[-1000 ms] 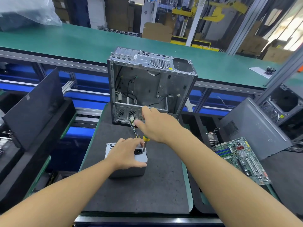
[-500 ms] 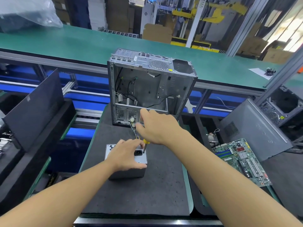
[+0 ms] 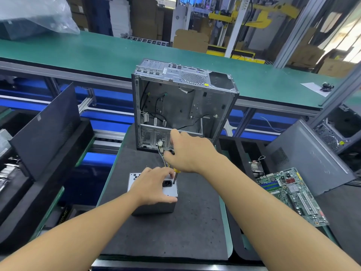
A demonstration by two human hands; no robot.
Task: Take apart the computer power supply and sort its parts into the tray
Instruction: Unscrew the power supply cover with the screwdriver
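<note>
My left hand [image 3: 154,184] lay over the top of the power supply [image 3: 154,209], fingers bent across its pale upper face and thumb hooked over the near right edge, holding the box down on the dark foam mat [image 3: 175,237] in the middle of the bench. The black power socket [image 3: 167,183] showed between my thumb and fingers. My right hand [image 3: 191,153] was curled tight round the screwdriver [image 3: 175,173]. Only the yellow end of its handle and the dark shaft showed below my palm, with the tip pointing down at the far right corner of the supply's top. A bundle of coloured wires [image 3: 163,155] with a white plug ran up from the supply on its far side, in front of the open computer case [image 3: 181,106], which stood upright on the far end of the mat. A small yellow sticker [image 3: 206,85] on the case top was too small to read, as was the white label [image 3: 39,118] on the black panel leaning at the left. Pale lettering [image 3: 65,213] on a dark box at the near left seemed to end in "IME". To the right lay a green motherboard [image 3: 289,192], just beside a grey side panel [image 3: 308,161].
</note>
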